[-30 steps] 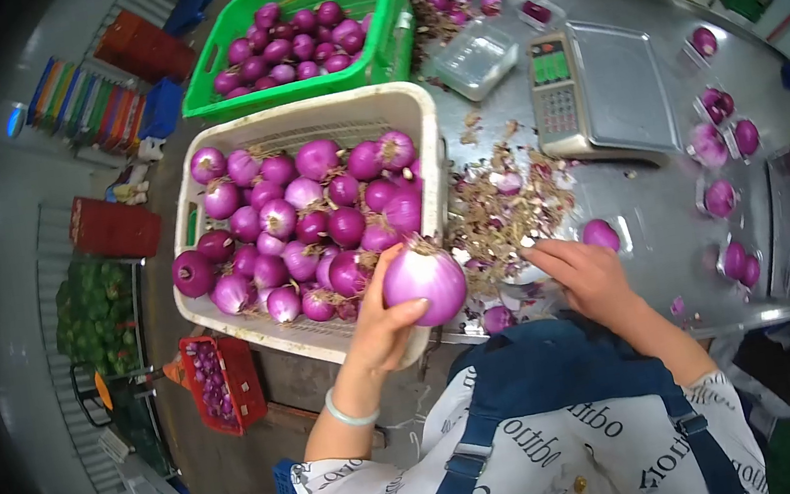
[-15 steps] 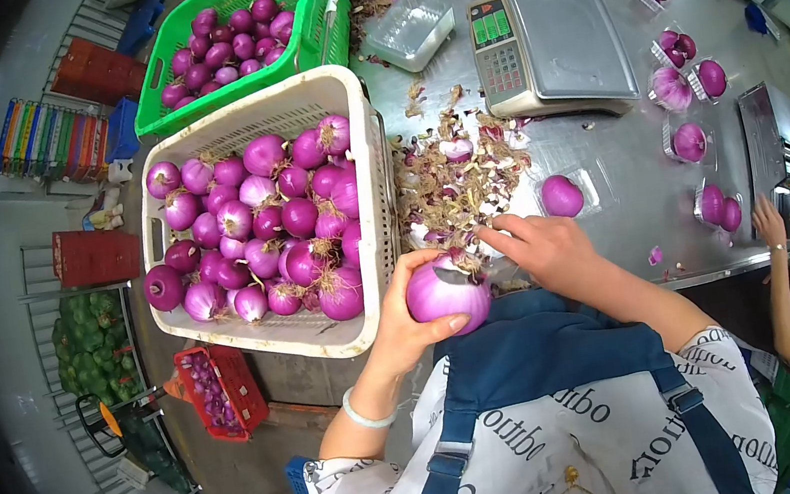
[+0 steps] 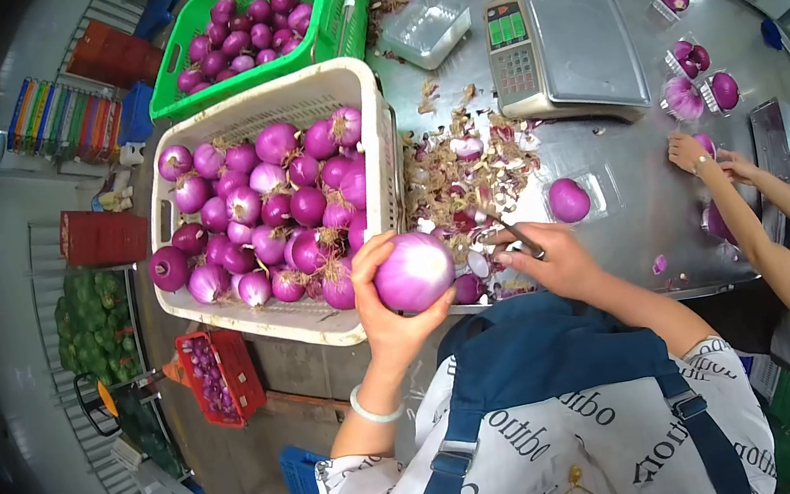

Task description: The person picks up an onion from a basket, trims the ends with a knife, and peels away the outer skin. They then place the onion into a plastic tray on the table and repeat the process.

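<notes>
My left hand (image 3: 388,311) is wrapped round a large purple onion (image 3: 414,275), its pale cut end facing up, near the table's front edge. To its right, my right hand (image 3: 559,262) grips a small knife (image 3: 517,234), the blade pointing up and left over the peelings. A pale onion scrap (image 3: 479,263) shows below the blade. Dry skins and root trimmings (image 3: 465,171) lie in a heap just beyond both hands. One peeled onion (image 3: 569,200) sits on a clear plastic tray (image 3: 603,192) to the right of the heap.
Left of my hands stands a white crate (image 3: 383,137) full of onions, with a green crate (image 3: 346,26) of onions behind it. A scale (image 3: 589,43) and an open clear container (image 3: 430,30) are farther back. At right, a co-worker's hands (image 3: 700,153) reach among packed onions.
My left hand has turned the onion and shifted it left and up. The knife has swung clear of it. The co-worker's hands have moved left to a packed onion.
</notes>
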A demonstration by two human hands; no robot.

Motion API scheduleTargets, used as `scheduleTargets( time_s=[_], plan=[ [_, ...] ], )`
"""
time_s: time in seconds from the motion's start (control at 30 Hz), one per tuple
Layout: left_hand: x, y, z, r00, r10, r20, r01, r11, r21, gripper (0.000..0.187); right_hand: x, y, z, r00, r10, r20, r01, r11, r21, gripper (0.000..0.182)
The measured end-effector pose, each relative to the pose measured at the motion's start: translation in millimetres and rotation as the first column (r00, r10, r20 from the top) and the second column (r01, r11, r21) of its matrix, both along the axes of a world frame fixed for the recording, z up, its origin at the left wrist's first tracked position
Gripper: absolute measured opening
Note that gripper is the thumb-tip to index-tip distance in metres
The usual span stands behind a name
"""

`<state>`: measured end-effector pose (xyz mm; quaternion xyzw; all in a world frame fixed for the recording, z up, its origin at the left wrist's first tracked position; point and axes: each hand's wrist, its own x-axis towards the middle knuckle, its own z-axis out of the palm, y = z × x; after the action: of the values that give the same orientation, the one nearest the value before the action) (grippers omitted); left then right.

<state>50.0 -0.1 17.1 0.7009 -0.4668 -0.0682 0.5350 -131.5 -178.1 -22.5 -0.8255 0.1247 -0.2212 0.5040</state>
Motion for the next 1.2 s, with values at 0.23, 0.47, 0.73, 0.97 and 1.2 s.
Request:
scheduleTargets(
  time_s=[0.23, 0.47, 0.73, 0.97, 1.2],
  plan=[
    [-40.9, -31.3, 8.0, 0.992, -0.064, -0.106, 0.073, 0.994, 0.081, 0.090, 3.9, 11.4, 7.2, 0.995, 0.053, -0.081, 0.033, 0.607, 0.794, 0.055],
    [-34.2, -9.0, -32.6, -0.114, -0.140, -0.984, 0.122, 0.981, -0.154, 0.065, -13.3, -6.4, 8.1, 0.996, -0.086, 0.010, 0.085, 0.956, -0.281, 0.040],
    [-43.6, -8.2, -23.8, -0.204, -0.270, -0.941, 0.266, 0.909, -0.319, 0.081, -12.2, -0.2, 22.8, 0.989, -0.084, -0.121, -0.005, 0.801, -0.598, 0.045],
    [-42.0, -2.0, -27.0, -0.067, -0.223, -0.973, 0.322, 0.918, -0.232, 0.086, -8.1, 9.3, 16.1, 0.992, -0.064, -0.108, -0.008, 0.825, -0.566, 0.044],
    [-35.3, -2.4, -29.4, 0.678, 0.048, -0.733, 0.069, 0.989, 0.128, 0.087, -13.0, -3.8, 15.1, 0.995, -0.057, -0.085, 0.048, 0.993, -0.107, 0.053]
  ],
)
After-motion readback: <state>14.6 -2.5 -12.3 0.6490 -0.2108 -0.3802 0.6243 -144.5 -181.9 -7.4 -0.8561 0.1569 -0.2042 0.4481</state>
